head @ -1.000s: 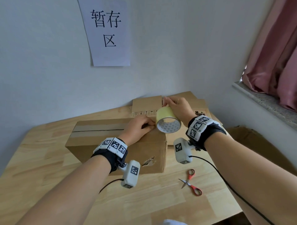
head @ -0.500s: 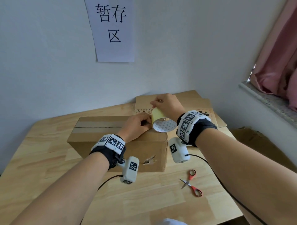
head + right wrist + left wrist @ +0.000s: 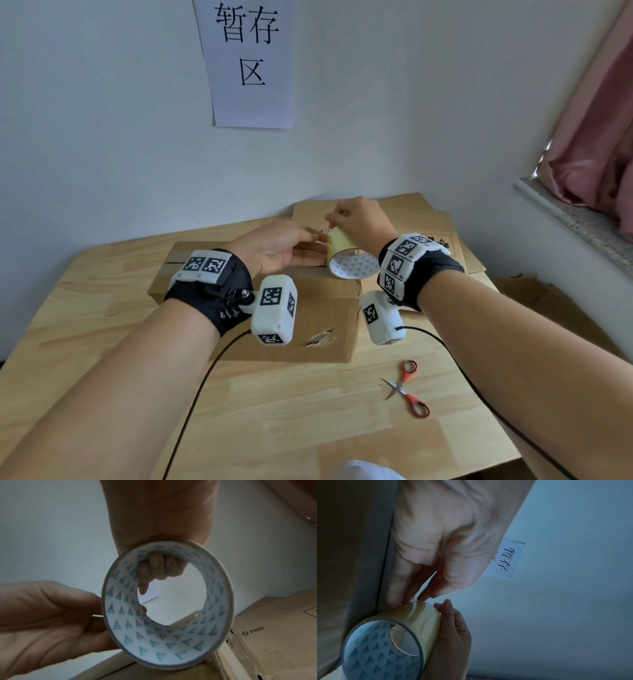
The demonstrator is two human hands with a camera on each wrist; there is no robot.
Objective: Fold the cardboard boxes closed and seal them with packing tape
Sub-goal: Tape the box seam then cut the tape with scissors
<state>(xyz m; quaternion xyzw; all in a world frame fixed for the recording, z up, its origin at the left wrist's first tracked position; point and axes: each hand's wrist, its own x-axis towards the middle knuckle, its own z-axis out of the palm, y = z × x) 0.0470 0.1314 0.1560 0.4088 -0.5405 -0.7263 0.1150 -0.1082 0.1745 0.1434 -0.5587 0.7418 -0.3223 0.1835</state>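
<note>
One closed cardboard box [image 3: 260,308] sits mid-table [image 3: 102,342]. At its top right edge, the right hand [image 3: 359,222] grips one tape roll [image 3: 346,260], fingers curled through the core; the left hand [image 3: 277,246] lies flat-fingered beside it. One pair of scissors [image 3: 407,387] lies near the table's right edge.

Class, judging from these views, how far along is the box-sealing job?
Done: the box is folded shut, tape along its left top seam. In hand: right hand grips the tape roll; left hand touches it. Left: sealing the right end, cutting with the scissors.
</note>
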